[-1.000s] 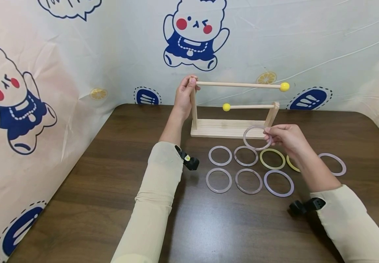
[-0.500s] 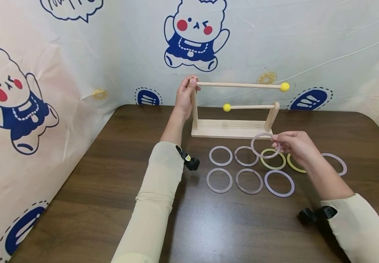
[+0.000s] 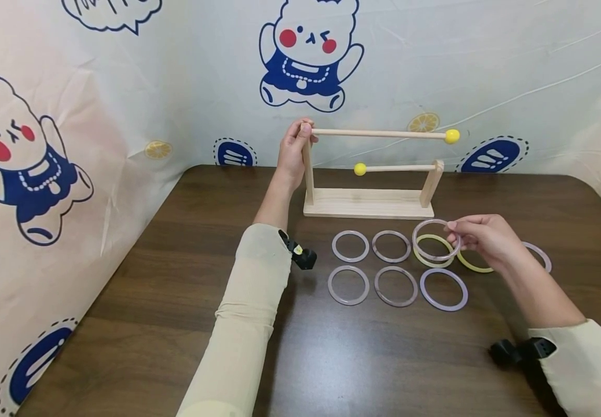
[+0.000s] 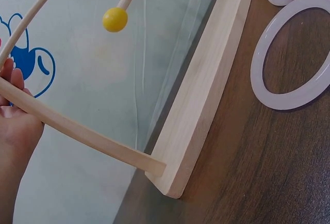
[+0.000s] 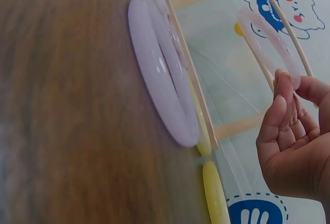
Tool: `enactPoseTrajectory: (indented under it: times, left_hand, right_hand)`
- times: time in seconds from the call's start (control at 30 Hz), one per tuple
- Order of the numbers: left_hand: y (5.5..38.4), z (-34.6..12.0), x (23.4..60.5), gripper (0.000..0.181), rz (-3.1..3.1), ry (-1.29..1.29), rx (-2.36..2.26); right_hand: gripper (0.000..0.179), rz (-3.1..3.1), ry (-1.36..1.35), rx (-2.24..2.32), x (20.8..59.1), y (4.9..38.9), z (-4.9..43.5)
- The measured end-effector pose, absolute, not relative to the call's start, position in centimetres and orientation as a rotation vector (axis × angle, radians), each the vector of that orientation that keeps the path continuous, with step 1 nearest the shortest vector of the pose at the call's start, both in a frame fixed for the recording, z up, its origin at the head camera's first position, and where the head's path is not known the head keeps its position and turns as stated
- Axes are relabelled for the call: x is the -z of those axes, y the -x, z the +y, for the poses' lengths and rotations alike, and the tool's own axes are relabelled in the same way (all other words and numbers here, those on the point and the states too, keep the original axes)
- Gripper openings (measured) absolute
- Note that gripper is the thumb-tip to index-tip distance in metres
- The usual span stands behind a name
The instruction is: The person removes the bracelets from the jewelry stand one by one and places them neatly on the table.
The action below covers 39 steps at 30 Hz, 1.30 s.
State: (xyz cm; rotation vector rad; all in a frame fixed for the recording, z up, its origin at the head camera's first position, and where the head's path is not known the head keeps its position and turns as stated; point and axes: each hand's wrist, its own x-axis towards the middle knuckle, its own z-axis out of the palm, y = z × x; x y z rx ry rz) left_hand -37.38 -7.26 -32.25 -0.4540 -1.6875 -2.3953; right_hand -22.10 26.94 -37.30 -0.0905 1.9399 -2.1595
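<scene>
My left hand grips the top of the left post of a light wooden stand, where the upper dowel begins. That dowel points right and ends in a yellow ball. A lower dowel points left from the shorter right post, tipped with another yellow ball. Between thumb and fingers, my right hand pinches a pale pink, see-through ring, held tilted up in front of the stand. In the head view it overlaps a yellow ring on the table. Both dowels carry no rings.
Several rings lie in two rows before the stand, among them a clear lilac ring and a purple ring. Another yellow ring and a lilac ring are partly behind my right hand. A printed cloth hangs behind the table.
My right hand has drawn the pink ring rightward and toward me, away from the stand's base. The left hand stays on the post.
</scene>
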Motion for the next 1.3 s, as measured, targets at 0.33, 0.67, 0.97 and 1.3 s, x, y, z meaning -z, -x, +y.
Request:
enactPoseTrajectory:
  times: [0.33, 0.67, 0.97, 1.3]
  left_hand:
    - [37.4, -7.3, 32.2, 0.017, -1.677, 0.461, 2.411]
    - [37.3, -7.3, 32.3, 0.01, -1.683, 0.455, 2.403]
    - [37.3, -7.3, 32.2, 0.013, -1.703, 0.435, 2.403]
    - [37.3, -7.3, 32.2, 0.01, -1.705, 0.432, 2.401]
  right_hand:
    - [0.02, 2.024, 0.101, 2.073, 37.8, 21.2, 28.4]
    - [0.024, 2.01, 0.094, 2.065, 38.2, 20.2, 30.1]
    - [0.025, 2.067, 0.076, 2.002, 38.2, 19.9, 31.8]
    - [0.029, 2.113, 0.095, 1.881, 38.7, 19.4, 33.3]
